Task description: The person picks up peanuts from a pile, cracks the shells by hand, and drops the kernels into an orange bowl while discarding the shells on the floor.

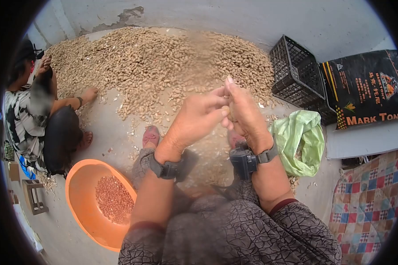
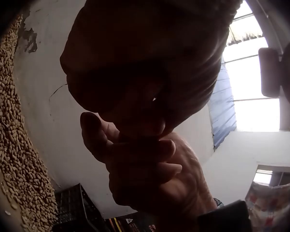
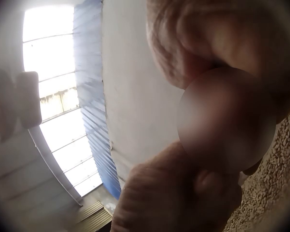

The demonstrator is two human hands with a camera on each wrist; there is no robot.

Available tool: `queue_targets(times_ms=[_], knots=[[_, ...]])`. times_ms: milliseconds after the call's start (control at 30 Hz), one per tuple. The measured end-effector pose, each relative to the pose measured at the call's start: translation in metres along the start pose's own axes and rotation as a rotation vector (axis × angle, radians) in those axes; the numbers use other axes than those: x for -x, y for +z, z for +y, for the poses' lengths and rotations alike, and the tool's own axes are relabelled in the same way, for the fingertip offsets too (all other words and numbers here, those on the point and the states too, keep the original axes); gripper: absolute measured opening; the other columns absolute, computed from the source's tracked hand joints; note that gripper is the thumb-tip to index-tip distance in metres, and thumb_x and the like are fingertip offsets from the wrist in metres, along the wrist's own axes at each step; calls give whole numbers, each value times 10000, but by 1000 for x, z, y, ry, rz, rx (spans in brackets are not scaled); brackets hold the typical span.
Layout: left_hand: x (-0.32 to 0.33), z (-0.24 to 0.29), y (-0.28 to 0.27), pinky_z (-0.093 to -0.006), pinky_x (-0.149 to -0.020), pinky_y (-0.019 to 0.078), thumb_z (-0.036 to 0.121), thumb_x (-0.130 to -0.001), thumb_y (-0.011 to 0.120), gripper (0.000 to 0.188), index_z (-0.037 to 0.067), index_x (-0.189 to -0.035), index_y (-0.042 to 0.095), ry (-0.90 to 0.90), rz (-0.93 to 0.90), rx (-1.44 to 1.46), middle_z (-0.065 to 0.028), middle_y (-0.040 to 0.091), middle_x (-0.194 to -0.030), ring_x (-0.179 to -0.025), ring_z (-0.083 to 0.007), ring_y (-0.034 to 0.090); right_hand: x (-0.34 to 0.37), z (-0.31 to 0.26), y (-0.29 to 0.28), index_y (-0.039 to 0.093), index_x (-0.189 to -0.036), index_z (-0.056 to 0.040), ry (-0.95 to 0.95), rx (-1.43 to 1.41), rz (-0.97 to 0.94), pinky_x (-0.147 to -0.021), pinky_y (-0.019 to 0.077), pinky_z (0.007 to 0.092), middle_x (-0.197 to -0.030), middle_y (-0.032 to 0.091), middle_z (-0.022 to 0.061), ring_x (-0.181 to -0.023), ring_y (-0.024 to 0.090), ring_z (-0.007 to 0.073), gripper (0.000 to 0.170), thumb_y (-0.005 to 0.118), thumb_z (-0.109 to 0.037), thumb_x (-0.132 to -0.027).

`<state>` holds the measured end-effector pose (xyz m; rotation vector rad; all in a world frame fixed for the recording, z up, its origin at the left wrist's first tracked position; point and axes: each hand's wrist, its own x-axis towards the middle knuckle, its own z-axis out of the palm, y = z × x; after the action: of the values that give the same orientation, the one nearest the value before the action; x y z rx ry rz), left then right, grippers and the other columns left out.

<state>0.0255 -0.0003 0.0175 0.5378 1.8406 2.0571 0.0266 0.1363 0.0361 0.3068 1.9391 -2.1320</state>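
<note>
In front of my body, above the floor, my left hand [image 1: 199,115] and right hand [image 1: 246,110] meet at the fingers. The left hand comes in from the side with bent fingers, its fingertips right at the right palm. My right hand stands more upright, its thumb pointing up. In the left wrist view the right hand's fingers [image 2: 140,159] are curled below the dark left hand [image 2: 145,58]. Whatever lies between the hands is hidden; I cannot tell if they hold anything. Beyond them spreads a large heap of unshelled peanuts [image 1: 154,57].
At left an orange tub [image 1: 80,190] contains red shelled peanuts [image 1: 115,198]. Another person [image 1: 35,119] sits by the heap, near a small wooden stool [image 1: 33,196]. To the right are a green sack [image 1: 292,145], a black crate [image 1: 294,66], a black printed bag [image 1: 367,88] and patchwork cloth [image 1: 367,207].
</note>
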Motion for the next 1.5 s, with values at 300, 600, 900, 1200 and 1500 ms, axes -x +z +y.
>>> queue_targets(times_ms=[300,600,900,1200,1500], knots=[[-2,-4,-15,-192,-528,411,58,-838,550,115,-31,-852,622,-18,296,127,-42,616,-711,-577,-69,542,-8,7,-10,576,-936,63,-108,-102,-82,-343,330,192,-664,606,90,-427,492,86,302,474,-220,-911],[-6,-19,-19,-160,-479,305,141,-843,571,142,8,-878,606,-24,207,535,-31,622,-747,-535,-20,432,1,7,-3,635,-928,26,-366,49,-36,-468,412,161,-765,649,58,-574,546,46,170,631,-93,-805],[-5,-12,-14,-143,-446,300,110,-863,524,163,-16,-957,568,-66,-18,631,-89,619,-803,-491,-25,390,7,-3,-4,664,-850,-2,-409,59,29,-487,413,163,-680,632,17,-572,535,35,134,646,-132,-821],[-5,-12,-9,-137,-480,324,134,-879,544,252,-38,-1063,530,7,-53,784,-99,609,-847,-529,-30,410,8,-3,-4,646,-902,14,-352,37,8,-471,387,163,-691,611,23,-567,521,39,212,663,-185,-830],[-4,-8,-6,-133,-474,316,144,-885,560,250,-37,-1057,568,27,38,481,-17,606,-821,-518,-11,413,8,-4,-8,605,-988,18,-251,-69,-218,-432,332,155,-715,575,4,-528,450,27,290,655,-222,-832]])
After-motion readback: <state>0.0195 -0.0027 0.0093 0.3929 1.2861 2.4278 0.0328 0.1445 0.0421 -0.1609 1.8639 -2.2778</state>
